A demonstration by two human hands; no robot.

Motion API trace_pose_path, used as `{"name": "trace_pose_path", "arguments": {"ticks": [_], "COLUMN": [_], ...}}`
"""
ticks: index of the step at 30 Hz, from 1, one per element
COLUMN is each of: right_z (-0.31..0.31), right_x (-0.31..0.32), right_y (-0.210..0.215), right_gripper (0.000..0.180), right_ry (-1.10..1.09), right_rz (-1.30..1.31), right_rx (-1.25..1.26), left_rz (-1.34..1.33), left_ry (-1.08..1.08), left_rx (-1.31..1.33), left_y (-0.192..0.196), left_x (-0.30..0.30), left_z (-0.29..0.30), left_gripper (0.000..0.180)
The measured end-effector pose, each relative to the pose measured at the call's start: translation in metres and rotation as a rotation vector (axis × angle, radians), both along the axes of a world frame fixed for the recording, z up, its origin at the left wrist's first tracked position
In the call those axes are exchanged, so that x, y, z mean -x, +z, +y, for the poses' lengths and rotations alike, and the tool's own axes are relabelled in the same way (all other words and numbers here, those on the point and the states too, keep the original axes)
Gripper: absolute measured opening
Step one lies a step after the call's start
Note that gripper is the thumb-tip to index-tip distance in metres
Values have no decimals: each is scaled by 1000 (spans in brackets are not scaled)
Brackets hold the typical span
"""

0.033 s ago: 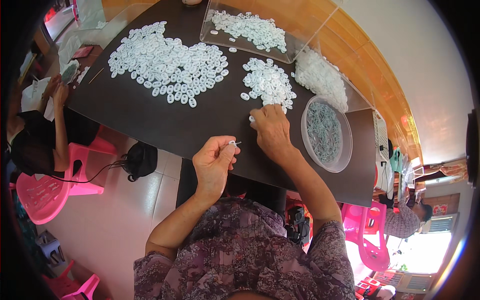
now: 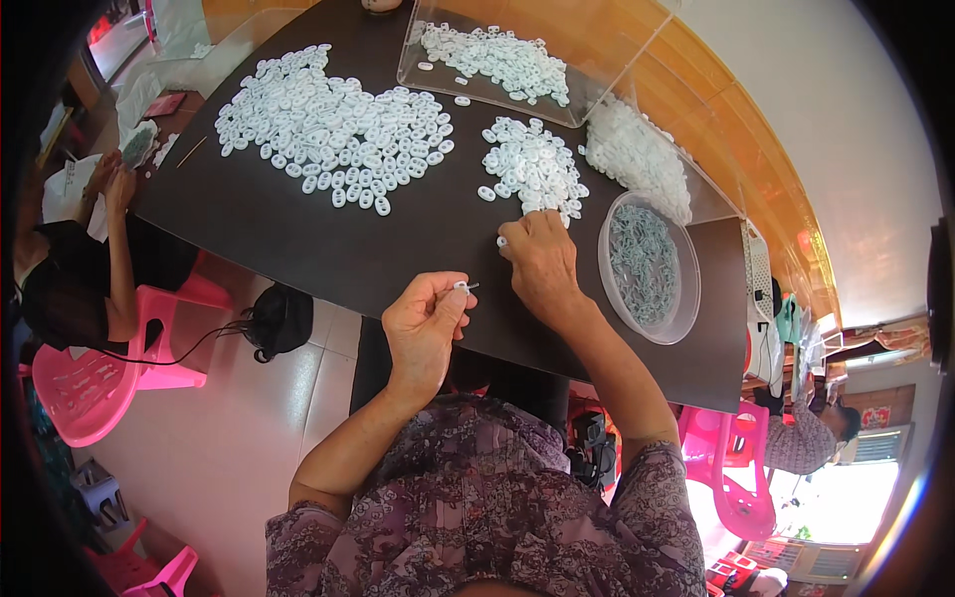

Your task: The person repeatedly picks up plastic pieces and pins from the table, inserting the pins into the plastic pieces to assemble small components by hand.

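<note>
My left hand (image 2: 426, 323) is raised just off the near edge of the dark table (image 2: 298, 244), pinching a small white plastic piece (image 2: 462, 287) with a thin pin sticking out of it. My right hand (image 2: 540, 261) rests on the table, palm down, fingertips at the near edge of a small pile of white ring-shaped pieces (image 2: 532, 167); what its fingers hold is hidden. A round clear bowl (image 2: 686, 298) of grey-green pieces stands right beside that hand. A much larger heap of white pieces (image 2: 333, 124) spreads over the table's left.
A clear tray (image 2: 428, 75) with more white pieces and a clear bag of white pieces (image 2: 637, 154) lie at the back. Another person (image 2: 70, 279) sits at the left on a pink chair (image 2: 75, 388). A black bag (image 2: 281, 318) lies on the floor. Pink chairs (image 2: 736, 468) stand at the right.
</note>
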State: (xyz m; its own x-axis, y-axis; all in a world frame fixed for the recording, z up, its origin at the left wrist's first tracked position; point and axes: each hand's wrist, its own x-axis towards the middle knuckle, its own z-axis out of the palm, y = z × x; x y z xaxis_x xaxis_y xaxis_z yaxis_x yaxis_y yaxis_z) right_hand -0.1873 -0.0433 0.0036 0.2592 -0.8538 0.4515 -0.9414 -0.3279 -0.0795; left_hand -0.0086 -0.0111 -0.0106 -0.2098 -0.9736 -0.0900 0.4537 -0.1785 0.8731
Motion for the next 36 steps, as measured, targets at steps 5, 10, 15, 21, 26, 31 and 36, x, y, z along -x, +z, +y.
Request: {"name": "trace_pose_path", "arguments": {"ticks": [5, 10, 15, 21, 26, 31, 36], "right_z": [8, 30, 44, 50, 53, 56, 59], "right_x": [-2, -13, -13, -21, -22, -22, -20], "right_y": [6, 6, 19, 27, 24, 23, 20], "right_gripper": [20, 13, 9, 11, 12, 15, 17], "right_ry": [-35, -40, -37, -39, -35, -42, -41], "right_rz": [-85, -654, -1346, -1468, -1562, -1578, -1667], "right_rx": [-50, -152, -524, -581, -622, -611, -652], "left_rz": [7, 21, 66, 62, 32, -34, -27], "left_ry": [-23, -56, -78, -80, -55, -57, -51], "left_rx": [4, -37, -51, -51, 28, 43, 16], "left_y": [0, 4, 14, 18, 13, 17, 21], "left_x": [-1, -2, -5, -5, -4, -5, -3], "left_z": [0, 0, 0, 2, 3, 5, 8], "left_gripper": [13, 14, 16, 15, 13, 13, 15]}}
